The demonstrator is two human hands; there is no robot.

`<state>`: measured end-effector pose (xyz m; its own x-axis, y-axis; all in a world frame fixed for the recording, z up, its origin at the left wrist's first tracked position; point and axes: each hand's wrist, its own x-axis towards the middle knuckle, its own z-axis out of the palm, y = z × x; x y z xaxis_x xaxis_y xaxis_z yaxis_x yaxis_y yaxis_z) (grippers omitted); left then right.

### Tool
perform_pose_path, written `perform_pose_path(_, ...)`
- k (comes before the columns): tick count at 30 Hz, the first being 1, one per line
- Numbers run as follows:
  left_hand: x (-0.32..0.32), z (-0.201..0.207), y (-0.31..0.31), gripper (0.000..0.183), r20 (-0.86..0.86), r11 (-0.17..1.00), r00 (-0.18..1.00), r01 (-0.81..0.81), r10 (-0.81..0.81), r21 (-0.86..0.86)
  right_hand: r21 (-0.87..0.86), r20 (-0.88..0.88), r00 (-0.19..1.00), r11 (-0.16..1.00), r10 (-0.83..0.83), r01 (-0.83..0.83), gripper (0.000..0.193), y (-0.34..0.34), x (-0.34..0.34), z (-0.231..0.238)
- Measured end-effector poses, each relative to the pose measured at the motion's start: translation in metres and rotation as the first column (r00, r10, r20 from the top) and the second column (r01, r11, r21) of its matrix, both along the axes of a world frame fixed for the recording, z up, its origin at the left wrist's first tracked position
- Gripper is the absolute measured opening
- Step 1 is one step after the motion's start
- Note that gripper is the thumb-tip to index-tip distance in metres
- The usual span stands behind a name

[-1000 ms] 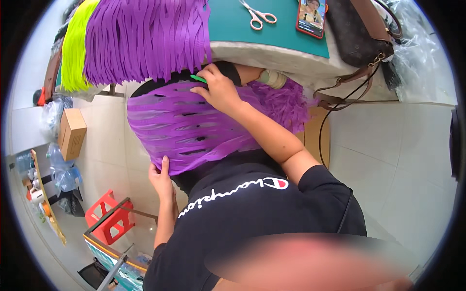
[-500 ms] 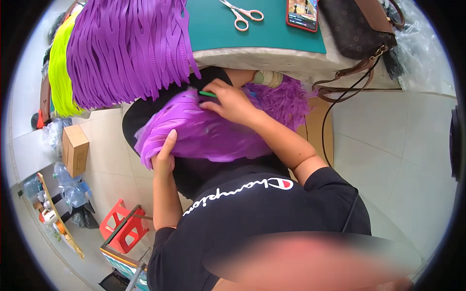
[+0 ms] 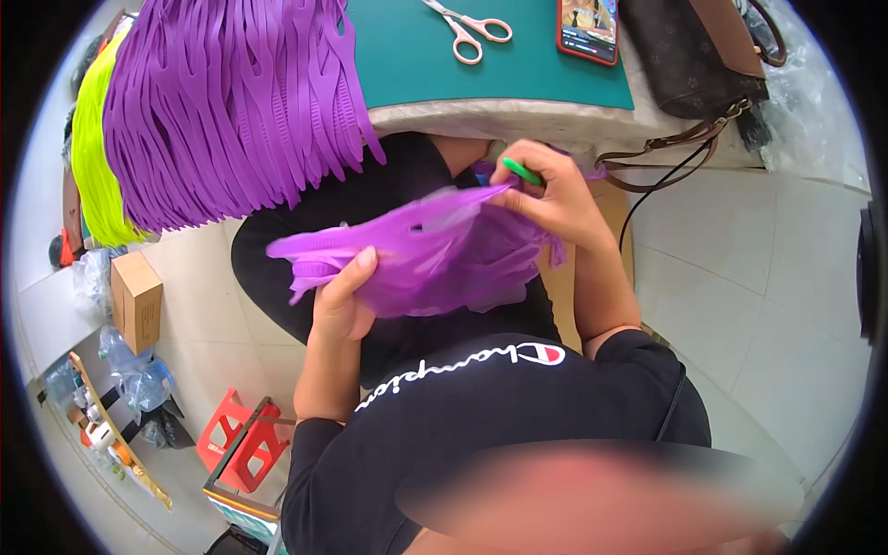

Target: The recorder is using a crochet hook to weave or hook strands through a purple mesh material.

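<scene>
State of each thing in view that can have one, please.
Left hand, closed on sheet
Right hand, pinching sheet
Purple sheet, bunched, drawn between hands
Green tool, held in right hand
Scissors, handles apart
Phone, screen lit
Purple strips, hanging over table edge
Lime strips, hanging
Carton, looks closed

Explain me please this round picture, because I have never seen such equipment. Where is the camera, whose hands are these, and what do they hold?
There is no machine here: a person works with two bare hands. A wide fisheye camera on the person's head looks down, so straight edges look bent.

The left hand grips one end of a thin purple sheet with slits. The right hand pinches the other end and also holds a small green tool.

On the table ahead, scissors and a phone lie on a green mat. Purple strips hang over the edge.
</scene>
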<state>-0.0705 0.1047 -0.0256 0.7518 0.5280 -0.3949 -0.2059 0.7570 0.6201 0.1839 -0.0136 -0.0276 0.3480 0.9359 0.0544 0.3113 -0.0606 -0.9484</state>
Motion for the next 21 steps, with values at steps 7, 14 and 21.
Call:
perform_pose_path(7, 0.032, -0.018, -0.005, 0.019, 0.042, 0.950, 0.971, -0.220, 0.235, -0.221, 0.093, -0.783, 0.619, 0.973, -0.060, 0.211, 0.042, -0.001, -0.008, 0.000)
perform_pose_path(14, 0.050, -0.015, -0.008, 0.024, -0.128, 0.980, 0.985, -0.133, 0.115, -0.149, 0.049, -0.907, 0.418, 0.998, 0.059, -0.036, 0.035, -0.002, -0.040, -0.018)
perform_pose_path(21, 0.061, -0.009, -0.003, 0.023, 0.034, 0.991, 0.999, -0.032, 0.036, -0.130, 0.184, -0.859, 0.505, 0.972, 0.089, 0.143, 0.018, 0.009, -0.050, -0.016)
